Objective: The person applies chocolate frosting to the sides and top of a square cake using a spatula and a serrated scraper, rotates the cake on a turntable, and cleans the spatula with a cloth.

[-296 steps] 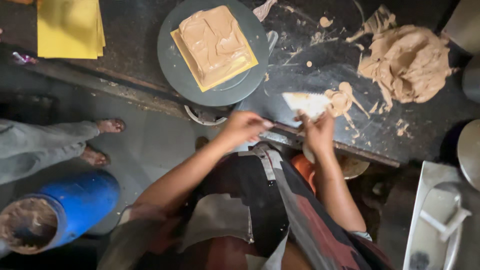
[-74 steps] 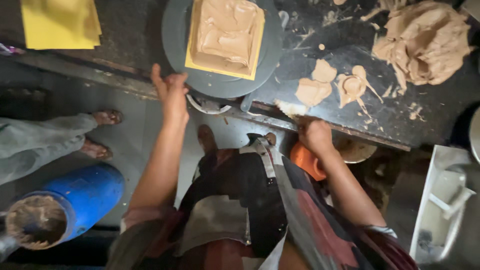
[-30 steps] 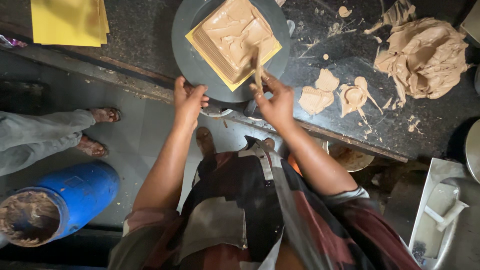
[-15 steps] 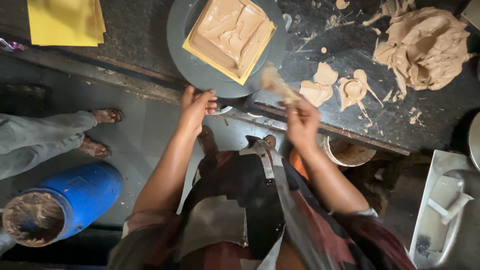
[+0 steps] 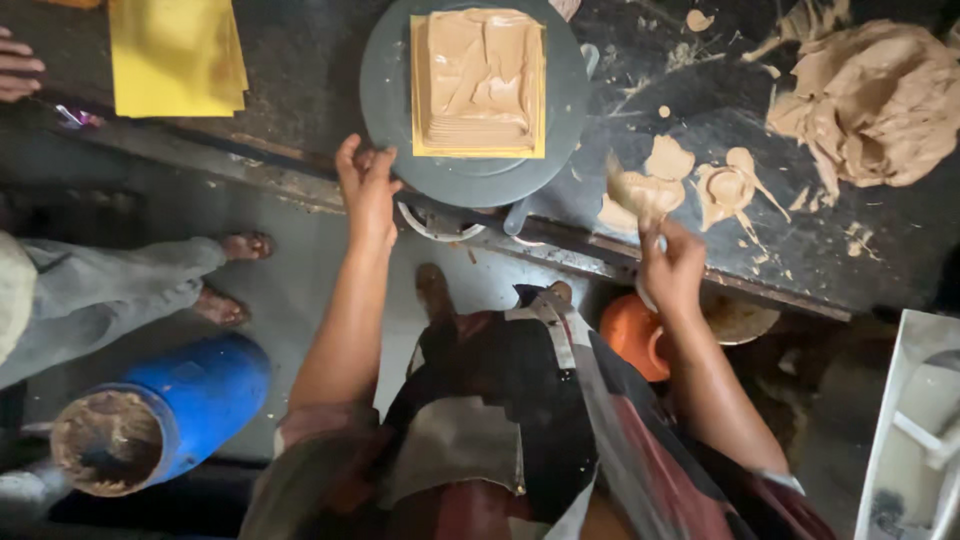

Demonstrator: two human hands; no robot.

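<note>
Your left hand (image 5: 366, 185) grips the round disc's (image 5: 400, 110) lower-left rim at top centre, nearer the clay slab (image 5: 478, 80) than your right hand (image 5: 668, 268), which pinches a clay-smeared scraper (image 5: 632, 192)

left hand (image 5: 366, 190) grips round grey turntable (image 5: 400, 90) rim; right hand (image 5: 670, 268) holds clay-smeared scraper (image 5: 632, 196).

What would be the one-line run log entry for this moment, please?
left hand: gripping rim of round grey turntable | right hand: holding clay-covered scraper | clay-filled yellow mould: on turntable | clay heap: on bench
</note>
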